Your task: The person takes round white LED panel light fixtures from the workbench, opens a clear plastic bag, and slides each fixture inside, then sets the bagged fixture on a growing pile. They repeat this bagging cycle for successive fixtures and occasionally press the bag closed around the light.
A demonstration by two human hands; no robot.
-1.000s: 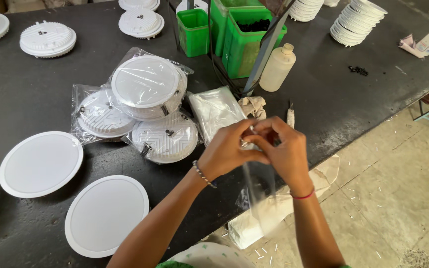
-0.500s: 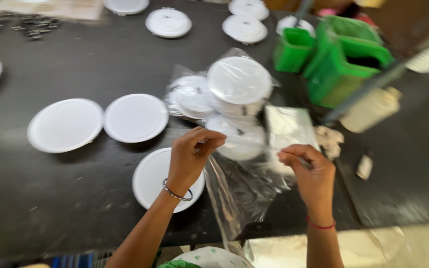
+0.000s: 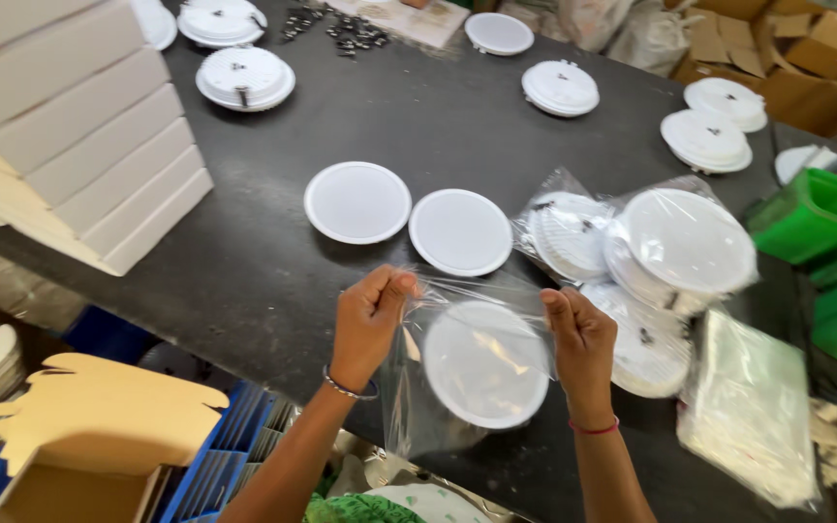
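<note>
Head view:
- The left hand (image 3: 365, 324) pinched the top left edge of a clear, thin plastic bag (image 3: 438, 387), thumb and fingers pressed together on the film.
- The right hand (image 3: 583, 344) pinched the top right edge of the same bag, fingers curled and closed on it, so the mouth was stretched between the 2 hands.
- The bag hung over the near edge of the black worktable (image 3: 244, 261), in front of a white round flat panel disc (image 3: 486, 363) that lay on the table and showed through the film.
- The film looked very light, limp and slippery; it would likely crumple or cling, so its top edges were the sensible place to grip.
- The disc looked rigid and light, with a smooth face that could scratch; its rim seemed the safest hold.
- 2 more white round discs (image 3: 357, 201) (image 3: 461, 231) lay bare just beyond the hands, nearly touching.
- A pile of already bagged white discs (image 3: 675, 252) sat to the right, beside a stack of empty clear bags (image 3: 748, 407).
- Green plastic bins (image 3: 816, 218) stood at the far right, and white cardboard boxes (image 3: 70, 126) were stacked at left.
</note>
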